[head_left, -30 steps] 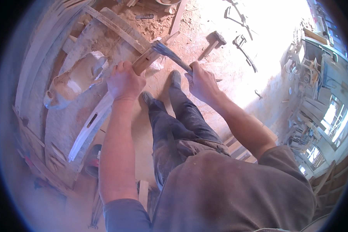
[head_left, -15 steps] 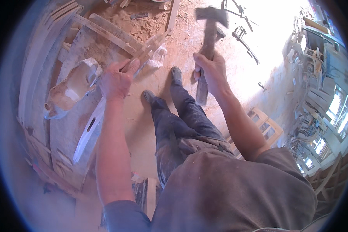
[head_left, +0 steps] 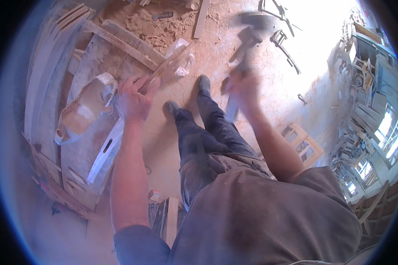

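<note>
Two things are held: wood (head_left: 172, 62) at eleven o'clock in my left grip (head_left: 135, 98), hammer (head_left: 257, 20) at one in my right grip (head_left: 245, 86), the work seemingly under way, how much remains unclear.

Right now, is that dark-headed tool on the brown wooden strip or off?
Off: floor shows between the tool in the right hand and the strip in the left hand.

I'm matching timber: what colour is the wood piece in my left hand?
The wood piece is light brown, seen in the head view.
</note>
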`<action>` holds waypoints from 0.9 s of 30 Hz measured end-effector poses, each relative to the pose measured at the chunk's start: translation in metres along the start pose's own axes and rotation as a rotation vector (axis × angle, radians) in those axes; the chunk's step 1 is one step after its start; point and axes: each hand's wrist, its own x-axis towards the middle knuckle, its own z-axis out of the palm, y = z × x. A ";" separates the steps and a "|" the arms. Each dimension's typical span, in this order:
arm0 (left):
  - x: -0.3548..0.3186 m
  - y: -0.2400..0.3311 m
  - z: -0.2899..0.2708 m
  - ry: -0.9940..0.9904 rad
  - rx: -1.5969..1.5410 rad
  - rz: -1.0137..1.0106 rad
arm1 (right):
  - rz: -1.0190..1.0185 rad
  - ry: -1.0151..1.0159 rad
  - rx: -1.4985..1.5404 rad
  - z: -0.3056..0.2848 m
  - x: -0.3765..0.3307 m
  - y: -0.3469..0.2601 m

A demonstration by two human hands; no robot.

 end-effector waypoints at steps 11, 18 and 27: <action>-0.006 -0.007 -0.001 0.034 0.067 0.071 | -0.166 0.090 0.269 -0.015 0.011 -0.052; -0.009 -0.014 0.002 0.021 0.094 0.083 | 0.008 -0.369 -0.484 -0.003 -0.011 -0.039; -0.014 -0.015 0.001 0.029 0.086 0.116 | -0.312 -0.415 -0.518 0.010 -0.030 0.030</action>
